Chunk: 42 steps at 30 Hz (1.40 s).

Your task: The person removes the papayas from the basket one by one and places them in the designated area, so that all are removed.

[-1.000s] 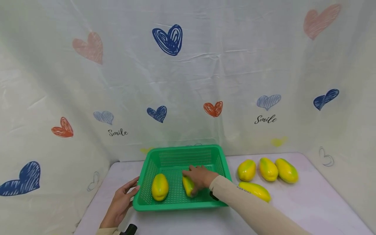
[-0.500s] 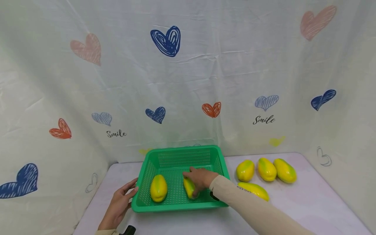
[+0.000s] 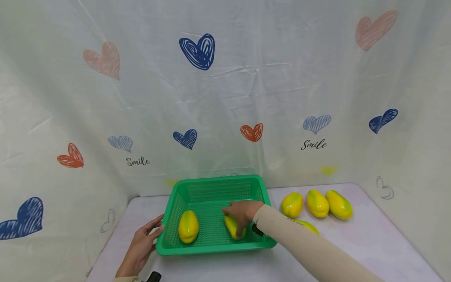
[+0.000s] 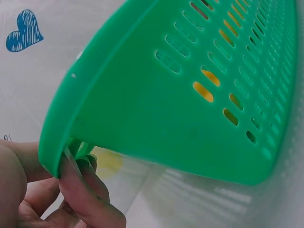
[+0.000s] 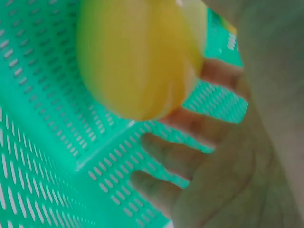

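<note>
A green plastic basket with slotted walls stands on the table. In the head view my left hand is at its left side; up close in the left wrist view the fingers and thumb pinch the basket's rim. My right hand reaches inside and grips a yellow papaya with a green tinge, in the basket's right half. The right wrist view shows that papaya blurred, with fingertips against its side. Another papaya lies in the left half of the basket, apart from either hand.
Right of the basket, several more papayas lie on the pale table: a row of three with one papaya in the middle, and another papaya partly hidden by the right sleeve. A heart-printed curtain hangs behind.
My right hand has shifted a little to the right inside the basket, and the papaya in it has moved along. The left hand stays at the rim. The head view has drifted slightly.
</note>
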### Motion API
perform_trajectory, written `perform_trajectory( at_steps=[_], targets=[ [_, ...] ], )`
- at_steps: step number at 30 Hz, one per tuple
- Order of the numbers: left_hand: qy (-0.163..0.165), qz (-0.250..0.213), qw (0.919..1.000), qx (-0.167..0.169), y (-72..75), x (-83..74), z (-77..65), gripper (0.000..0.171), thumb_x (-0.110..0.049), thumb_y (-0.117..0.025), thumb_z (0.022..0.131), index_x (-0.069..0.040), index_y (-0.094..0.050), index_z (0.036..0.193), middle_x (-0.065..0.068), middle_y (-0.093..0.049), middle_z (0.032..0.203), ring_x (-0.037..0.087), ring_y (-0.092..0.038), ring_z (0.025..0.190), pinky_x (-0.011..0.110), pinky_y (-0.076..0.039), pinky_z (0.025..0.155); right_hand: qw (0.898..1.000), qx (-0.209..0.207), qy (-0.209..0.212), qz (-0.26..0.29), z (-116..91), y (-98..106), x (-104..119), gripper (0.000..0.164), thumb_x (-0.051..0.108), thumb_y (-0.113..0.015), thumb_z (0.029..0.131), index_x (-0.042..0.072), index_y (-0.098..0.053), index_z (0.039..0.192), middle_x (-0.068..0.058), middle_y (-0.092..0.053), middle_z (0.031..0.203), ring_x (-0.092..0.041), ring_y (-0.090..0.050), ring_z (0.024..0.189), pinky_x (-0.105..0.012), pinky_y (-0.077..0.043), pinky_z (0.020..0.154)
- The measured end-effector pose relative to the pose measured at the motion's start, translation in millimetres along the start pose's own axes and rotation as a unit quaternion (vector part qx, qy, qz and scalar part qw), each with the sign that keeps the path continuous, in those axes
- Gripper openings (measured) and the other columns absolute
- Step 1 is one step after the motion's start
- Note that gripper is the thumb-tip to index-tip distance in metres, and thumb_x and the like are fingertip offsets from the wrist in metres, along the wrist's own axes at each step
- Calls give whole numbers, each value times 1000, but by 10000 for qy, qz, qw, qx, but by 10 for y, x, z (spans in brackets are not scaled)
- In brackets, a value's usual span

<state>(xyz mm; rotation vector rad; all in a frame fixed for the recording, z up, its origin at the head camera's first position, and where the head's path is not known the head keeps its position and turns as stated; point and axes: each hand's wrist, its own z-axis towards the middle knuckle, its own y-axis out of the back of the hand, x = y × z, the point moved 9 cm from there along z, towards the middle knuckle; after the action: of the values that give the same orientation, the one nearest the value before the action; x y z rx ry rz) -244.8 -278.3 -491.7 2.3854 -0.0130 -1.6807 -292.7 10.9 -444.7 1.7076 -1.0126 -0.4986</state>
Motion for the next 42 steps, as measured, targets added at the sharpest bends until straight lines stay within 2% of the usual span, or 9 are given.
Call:
perform_trajectory(
  at_steps=[4,8,12,15,21,27,33,42],
  targets=[
    [51,-8,10000,-25,8,34,4,57,-15,-60,109,0,-40,161,26,-38,150,23,-56,108,33,-58,83,9996,-143,178,166,-63,83,-79,70,32,-97,78,28,-60,137,4,-58,123,-13,-55,92,-30,-54,85],
    [66,-21,10000,-34,18,48,14,58,-15,-60,109,0,-40,161,26,-38,150,22,-57,106,33,-59,83,9949,-681,586,468,-173,257,-158,72,29,-96,78,25,-59,140,0,-56,134,-16,-56,100,-33,-54,89],
    [62,-20,10000,-20,24,47,19,57,-15,-60,109,0,-40,161,26,-38,151,22,-57,107,33,-59,84,9849,-1234,1021,663,-375,453,-222,76,28,-93,81,20,-56,147,-7,-50,149,-22,-57,113,-39,-54,92],
    [20,-13,10000,8,18,30,16,57,-16,-59,110,-1,-39,162,26,-37,152,25,-55,113,33,-59,85,9763,-1618,1233,743,-558,590,-284,80,26,-92,82,16,-52,151,-11,-47,153,-28,-55,124,-44,-54,98],
    [-75,-29,10000,25,15,6,6,56,-15,-58,110,-1,-39,162,26,-38,153,28,-53,117,31,-59,84,9587,-2325,1416,820,-929,782,-438,86,24,-92,82,10,-48,155,-19,-42,160,-39,-50,139,-54,-48,111],
    [-138,-46,9999,42,9,-2,13,56,-16,-58,110,-2,-40,162,25,-38,154,25,-54,115,31,-59,84,9436,-2930,1315,802,-1248,795,-650,87,23,-94,81,11,-49,154,-18,-43,159,-39,-48,141,-56,-47,112],
    [-206,-81,9998,23,3,-18,15,56,-13,-58,110,-2,-41,161,24,-40,152,21,-55,111,30,-59,81,9316,-3329,1184,857,-1513,690,-872,87,19,-95,79,13,-49,153,-16,-44,159,-38,-50,139,-57,-50,109],
    [-213,-110,9997,16,13,18,41,55,-13,-57,110,-2,-40,162,23,-40,151,17,-55,107,29,-58,78,9369,-3305,271,1105,-1861,380,-1271,92,23,-97,76,17,-48,155,-18,-41,160,-46,-45,140,-70,-47,106]
  ],
)
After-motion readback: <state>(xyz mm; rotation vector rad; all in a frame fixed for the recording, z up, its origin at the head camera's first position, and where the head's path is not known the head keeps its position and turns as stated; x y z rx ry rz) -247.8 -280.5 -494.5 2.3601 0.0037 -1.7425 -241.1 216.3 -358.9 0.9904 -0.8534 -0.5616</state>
